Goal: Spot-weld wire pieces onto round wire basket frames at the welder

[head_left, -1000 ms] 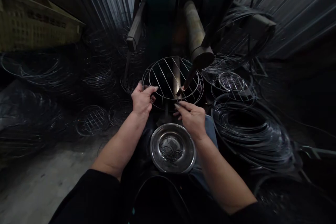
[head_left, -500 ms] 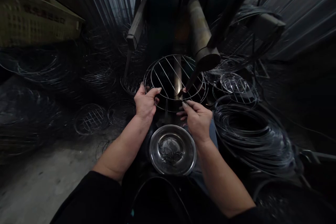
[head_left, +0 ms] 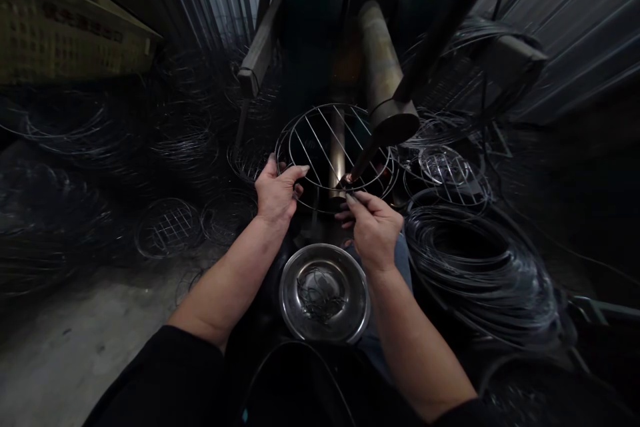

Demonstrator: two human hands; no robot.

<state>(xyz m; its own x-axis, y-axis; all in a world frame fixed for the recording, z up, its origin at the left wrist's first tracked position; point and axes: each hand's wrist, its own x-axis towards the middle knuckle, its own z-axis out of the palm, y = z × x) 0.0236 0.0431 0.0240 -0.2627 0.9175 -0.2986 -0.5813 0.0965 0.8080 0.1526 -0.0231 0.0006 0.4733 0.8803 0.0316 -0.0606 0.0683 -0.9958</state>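
Note:
A round wire rack with parallel bars is held level around the lower metal arm of a machine. My left hand is closed on its left rim, thumb on top. My right hand is closed in a pinch at the rack's front rim, on what looks like a small piece of wire, mostly covered by the fingertips. Just above them, the copper-coloured tip of the upper arm comes down at the rim. Whether it touches is too dark to tell. Below sits a steel bowl with small bent wire pieces.
At right lie a large wire coil and another round rack. Stacked wire rings and a small grid rack are on the left. A yellow crate stands upper left, beside a wooden bar.
The view has shifted slightly, and the bowl appears a little lower and further left. Both hands keep their grip at the rack, which has barely moved.

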